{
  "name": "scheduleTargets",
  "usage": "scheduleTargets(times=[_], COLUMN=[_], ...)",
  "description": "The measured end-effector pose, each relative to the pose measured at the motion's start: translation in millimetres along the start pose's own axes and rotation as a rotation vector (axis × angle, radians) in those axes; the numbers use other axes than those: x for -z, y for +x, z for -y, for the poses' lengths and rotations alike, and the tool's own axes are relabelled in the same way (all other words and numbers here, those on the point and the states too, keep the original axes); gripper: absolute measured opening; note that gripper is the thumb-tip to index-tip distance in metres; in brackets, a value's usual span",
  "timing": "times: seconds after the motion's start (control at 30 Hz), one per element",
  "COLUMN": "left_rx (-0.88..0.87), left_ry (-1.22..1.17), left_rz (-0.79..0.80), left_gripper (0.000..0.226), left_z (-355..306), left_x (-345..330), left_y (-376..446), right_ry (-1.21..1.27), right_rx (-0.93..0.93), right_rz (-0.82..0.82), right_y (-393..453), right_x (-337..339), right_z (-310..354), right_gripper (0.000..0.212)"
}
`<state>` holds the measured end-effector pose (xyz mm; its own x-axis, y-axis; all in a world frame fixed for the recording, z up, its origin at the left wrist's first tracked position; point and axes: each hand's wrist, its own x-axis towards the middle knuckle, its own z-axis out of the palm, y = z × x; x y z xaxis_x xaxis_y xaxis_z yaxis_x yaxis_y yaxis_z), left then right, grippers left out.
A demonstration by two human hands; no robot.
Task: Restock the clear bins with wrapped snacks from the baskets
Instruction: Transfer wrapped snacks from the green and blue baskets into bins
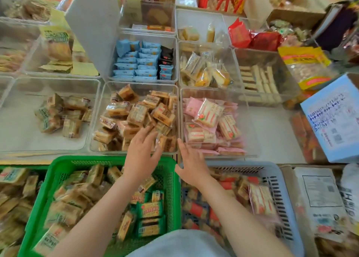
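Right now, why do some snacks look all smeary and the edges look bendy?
In the head view, the green basket snacks and bottom corners are motion-blurred; the blue packets at centre stay sharper; the wide lens curves the bin rows near the edges; lighting is even, without harsh glare.

I can see lots of writing here, but I cannot read almost any of it. The blue box (338, 118) has rows of dark blue marks and small square codes, too blurry to make out. Below the blue box, a white sheet (320, 190) has a black frame and one more square code. Far left of the blue box, green snack packs (149, 210) in my green basket (58, 165) have yellow letters, too smudged to read.
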<state>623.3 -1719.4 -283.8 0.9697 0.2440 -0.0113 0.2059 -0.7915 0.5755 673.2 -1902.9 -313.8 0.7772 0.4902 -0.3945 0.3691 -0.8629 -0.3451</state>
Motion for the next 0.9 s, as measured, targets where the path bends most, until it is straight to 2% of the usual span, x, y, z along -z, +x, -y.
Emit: scheduleTargets(times=[0.07, 0.17, 0.23, 0.3, 0.4, 0.63, 0.77, 0.83, 0.9], left_rx=[0.033, 0.105, 0.13, 0.127, 0.089, 0.046, 0.062, 0.054, 0.035], left_ry=[-0.116, -0.105, -0.085, -0.075, -0.057, -0.008, 0.02, 0.012, 0.005], left_rz=[0.126, 0.331, 0.397, 0.458, 0.532, 0.627, 0.655, 0.646, 0.607], left_gripper=[0.036, 0.037, 0.038, 0.04, 0.04, 0.036, 0.034, 0.032, 0.031], left_z=[-17, -25, -28, -34, -52, -87, -97, -100, -103], left_x=[-4, -24, -38, -51, -64, -102, -111, -113, -114], left_y=[-27, -54, -64, -71, -76, -87, -97, -100, -99], right_ry=[0.006, 0.01, 0.022, 0.024, -0.013, 0.028, 0.165, 0.34, 0.583], right_rx=[0.062, 0.22, 0.193, 0.001, -0.294, -0.554, -0.658, -0.688, -0.699], right_rz=[-0.147, -0.381, -0.395, -0.318, -0.12, 0.063, 0.049, 0.028, -0.05], right_y=[-12, -50, -75, -93, -110, -120, -122, -126, -132], right_x=[-4, -32, -50, -60, -67, -92, -95, -89, -77], right_z=[1, -9, -28, -56, -103, -157, -165, -167, -166], right_gripper=[0.063, 0.02, 0.008, 0.009, 0.034, 0.06, 0.083, 0.082, 0.058])
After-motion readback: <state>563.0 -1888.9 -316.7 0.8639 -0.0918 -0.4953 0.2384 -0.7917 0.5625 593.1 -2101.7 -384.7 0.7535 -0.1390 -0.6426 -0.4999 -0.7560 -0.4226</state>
